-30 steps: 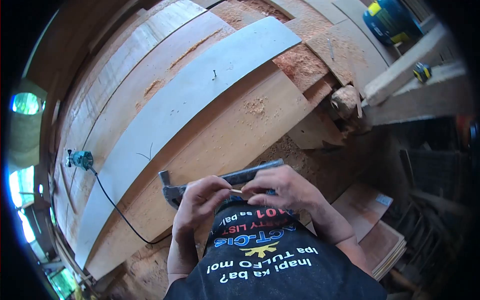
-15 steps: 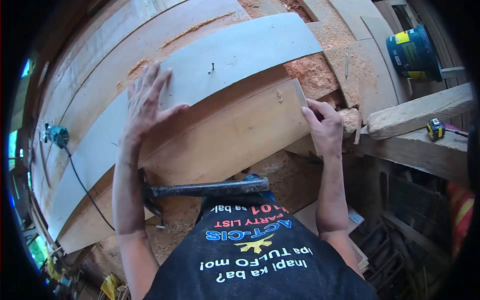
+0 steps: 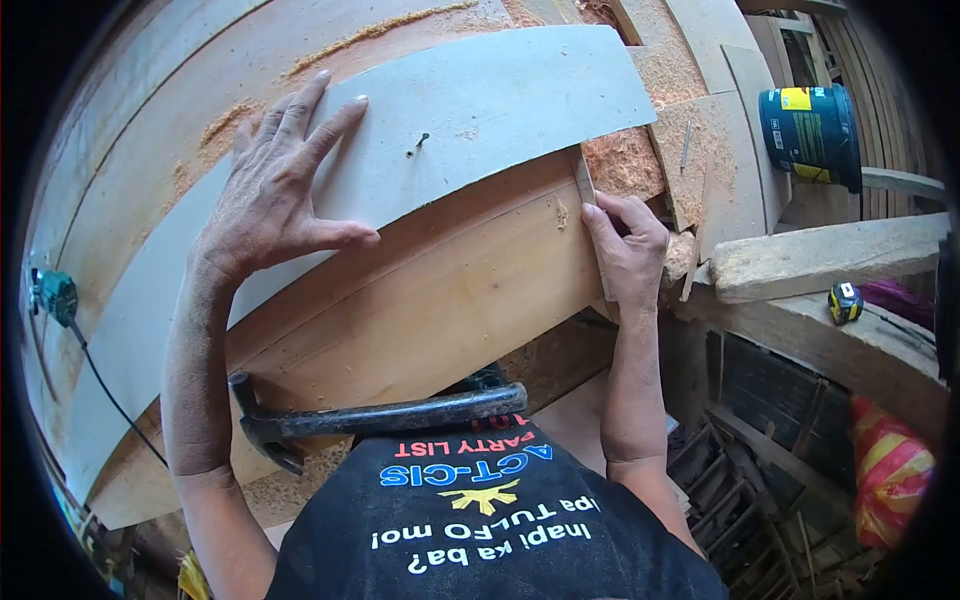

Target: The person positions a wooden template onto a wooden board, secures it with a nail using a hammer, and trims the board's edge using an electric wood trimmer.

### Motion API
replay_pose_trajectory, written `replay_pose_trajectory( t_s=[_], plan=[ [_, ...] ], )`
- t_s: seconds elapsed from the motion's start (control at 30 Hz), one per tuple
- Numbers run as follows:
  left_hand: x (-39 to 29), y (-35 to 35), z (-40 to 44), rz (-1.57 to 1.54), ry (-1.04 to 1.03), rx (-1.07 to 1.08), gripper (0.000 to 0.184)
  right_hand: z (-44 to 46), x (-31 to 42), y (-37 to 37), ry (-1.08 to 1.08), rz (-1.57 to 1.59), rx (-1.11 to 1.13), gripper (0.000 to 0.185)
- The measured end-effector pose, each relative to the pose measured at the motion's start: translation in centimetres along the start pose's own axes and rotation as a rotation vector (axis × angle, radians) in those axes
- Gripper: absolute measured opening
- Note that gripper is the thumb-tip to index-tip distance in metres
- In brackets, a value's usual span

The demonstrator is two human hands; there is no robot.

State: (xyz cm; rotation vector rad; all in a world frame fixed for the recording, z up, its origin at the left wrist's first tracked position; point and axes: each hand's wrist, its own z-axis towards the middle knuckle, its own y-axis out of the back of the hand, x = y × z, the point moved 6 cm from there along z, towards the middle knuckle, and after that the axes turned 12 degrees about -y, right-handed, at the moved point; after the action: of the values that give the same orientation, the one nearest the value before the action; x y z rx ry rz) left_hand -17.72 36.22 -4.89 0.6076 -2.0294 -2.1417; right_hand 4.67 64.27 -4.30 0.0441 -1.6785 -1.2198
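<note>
My left hand (image 3: 270,190) lies spread on a pale curved wooden panel (image 3: 520,90), its thumb reaching past the panel's lower edge. A nail (image 3: 422,140) sticks up from the panel to the right of that hand. Under the panel's curved edge is a brown plywood board (image 3: 430,290). At the board's right end, my right hand (image 3: 630,240) pinches a thin wooden strip (image 3: 587,180) between thumb and fingers. Close to my waist a dark claw hammer (image 3: 390,418) lies across the board's near edge, its head to the left.
A corded green power tool (image 3: 55,295) sits at the far left. On the right are a dark green bucket (image 3: 812,135), rough timber beams (image 3: 830,255), and a tape measure (image 3: 845,303). A loose nail (image 3: 685,147) lies on a sawdust-covered board. Sawdust (image 3: 380,30) streaks the far boards.
The left hand has slid a little left, with its fingers spread wider. My right hand still pinches the strip at the board's end. The camera view has shifted slightly.
</note>
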Motion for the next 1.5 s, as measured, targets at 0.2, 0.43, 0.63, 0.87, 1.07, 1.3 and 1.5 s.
replay_pose_trajectory(
  t_s=[0.2,0.43,0.63,0.87,1.07,1.3,1.5],
  plan=[
    [-0.8,0.3,1.0,0.007,0.005,0.024,0.127,0.8,-1.0,-0.2,-0.019,0.098,0.065,0.018],
    [-2.9,0.3,1.7,0.087,0.048,0.047,0.122,1.0,-2.0,-0.4,-0.053,0.161,0.103,0.018],
    [-3.5,0.2,2.4,0.089,0.128,0.142,0.126,1.6,-2.4,-0.3,-0.048,0.225,0.156,0.017],
    [-2.0,0.3,2.3,0.006,0.002,0.071,0.115,1.6,-2.6,-0.4,-0.041,0.257,0.16,0.016],
    [-1.8,0.3,2.8,-0.011,-0.048,0.038,0.114,1.5,-2.7,-0.5,-0.039,0.244,0.139,0.016],
    [-1.8,0.6,2.9,-0.011,-0.039,0.049,0.114,1.5,-2.4,-0.5,-0.061,0.242,0.141,0.017],
    [-2.0,0.8,2.9,-0.002,-0.023,0.066,0.114,1.5,-2.4,-0.5,-0.061,0.23,0.166,0.018]
  ],
)
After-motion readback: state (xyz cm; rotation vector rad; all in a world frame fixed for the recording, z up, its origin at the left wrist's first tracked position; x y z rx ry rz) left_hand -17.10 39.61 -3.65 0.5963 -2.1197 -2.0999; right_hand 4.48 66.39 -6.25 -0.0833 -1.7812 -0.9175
